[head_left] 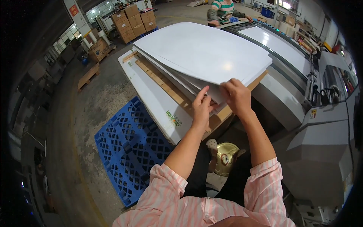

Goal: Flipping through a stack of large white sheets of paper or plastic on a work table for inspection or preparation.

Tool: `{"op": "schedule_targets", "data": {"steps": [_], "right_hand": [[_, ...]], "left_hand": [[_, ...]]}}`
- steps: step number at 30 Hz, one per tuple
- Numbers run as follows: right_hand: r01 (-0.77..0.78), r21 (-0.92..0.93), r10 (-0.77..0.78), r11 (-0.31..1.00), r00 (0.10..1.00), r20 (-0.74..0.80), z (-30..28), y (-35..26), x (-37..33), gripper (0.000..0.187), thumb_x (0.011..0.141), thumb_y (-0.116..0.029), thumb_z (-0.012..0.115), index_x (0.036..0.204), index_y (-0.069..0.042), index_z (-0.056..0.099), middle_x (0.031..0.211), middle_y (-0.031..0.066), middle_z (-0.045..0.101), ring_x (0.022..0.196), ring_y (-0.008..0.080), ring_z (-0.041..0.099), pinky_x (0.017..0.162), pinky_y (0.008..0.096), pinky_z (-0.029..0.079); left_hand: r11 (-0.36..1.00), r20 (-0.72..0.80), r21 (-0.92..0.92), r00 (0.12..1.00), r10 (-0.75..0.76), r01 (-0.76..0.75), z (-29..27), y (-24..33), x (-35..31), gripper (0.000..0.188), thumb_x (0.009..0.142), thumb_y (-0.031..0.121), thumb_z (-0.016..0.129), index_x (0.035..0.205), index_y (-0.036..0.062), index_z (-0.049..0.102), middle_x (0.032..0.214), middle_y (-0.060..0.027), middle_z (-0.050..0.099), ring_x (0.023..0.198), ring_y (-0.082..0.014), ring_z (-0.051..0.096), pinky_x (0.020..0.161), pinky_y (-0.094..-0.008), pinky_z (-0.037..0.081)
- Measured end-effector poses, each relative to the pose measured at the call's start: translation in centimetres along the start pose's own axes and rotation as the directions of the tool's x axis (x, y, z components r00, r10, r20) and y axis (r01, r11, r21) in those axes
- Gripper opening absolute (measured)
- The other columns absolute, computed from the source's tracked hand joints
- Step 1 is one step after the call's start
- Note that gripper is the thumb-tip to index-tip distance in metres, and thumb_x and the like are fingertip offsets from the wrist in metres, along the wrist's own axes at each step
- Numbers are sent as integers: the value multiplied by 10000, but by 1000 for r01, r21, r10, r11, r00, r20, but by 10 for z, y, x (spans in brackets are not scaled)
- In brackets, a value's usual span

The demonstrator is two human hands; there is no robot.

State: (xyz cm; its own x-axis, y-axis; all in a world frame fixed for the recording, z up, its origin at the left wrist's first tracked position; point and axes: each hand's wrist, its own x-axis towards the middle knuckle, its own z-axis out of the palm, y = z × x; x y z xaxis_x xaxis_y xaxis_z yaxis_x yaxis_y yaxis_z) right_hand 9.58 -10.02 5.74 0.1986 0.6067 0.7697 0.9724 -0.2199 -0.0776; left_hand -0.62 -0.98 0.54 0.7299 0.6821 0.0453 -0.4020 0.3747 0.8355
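A stack of large glossy white sheets (200, 49) lies in front of me, its near corner bent up so the layers fan apart. My right hand (238, 98) is closed on the raised near corner, fingers curled over the top sheet's edge. Just left of it, my left hand (202, 109) is at the stack's near edge, its fingers apart and the index finger raised. Some of its fingertips are hidden among the sheet edges. Wooden strips (162, 81) and a larger white printed board (151, 106) lie under the stack.
A blue plastic pallet (132, 147) lies on the floor at left. A large grey machine (321, 143) stands at right. Between my feet is a round gold-coloured stool seat (224, 166). Cardboard boxes (132, 22) are stacked at the back. Another person (225, 9) works beyond the sheets.
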Motion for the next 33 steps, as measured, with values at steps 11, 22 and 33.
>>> {"op": "schedule_targets", "data": {"steps": [11,22,33], "right_hand": [[-72,206,112,976,976,-189,-13,-7,11,64,714,-96,640,775,-82,630,690,50,543,676,213,550,547,322,444],[-228,52,217,972,962,166,-2,6,-5,82,750,-164,609,769,-95,649,730,48,576,740,240,557,609,366,463],[18,148,-40,989,988,147,-10,-7,0,126,730,-182,623,818,-95,648,752,13,583,737,204,536,618,323,471]], "left_hand": [[999,-35,29,999,20,-19,2,-4,5,353,871,10,457,1224,30,464,921,-30,528,789,-110,541,685,-293,532],[993,-85,91,993,80,-72,6,-5,2,571,870,91,530,1353,85,224,841,-55,525,729,-94,505,595,-257,489],[964,-181,259,977,111,-61,1,-7,8,698,863,211,569,1355,-2,123,883,-111,553,728,-132,537,578,-260,476]]}}
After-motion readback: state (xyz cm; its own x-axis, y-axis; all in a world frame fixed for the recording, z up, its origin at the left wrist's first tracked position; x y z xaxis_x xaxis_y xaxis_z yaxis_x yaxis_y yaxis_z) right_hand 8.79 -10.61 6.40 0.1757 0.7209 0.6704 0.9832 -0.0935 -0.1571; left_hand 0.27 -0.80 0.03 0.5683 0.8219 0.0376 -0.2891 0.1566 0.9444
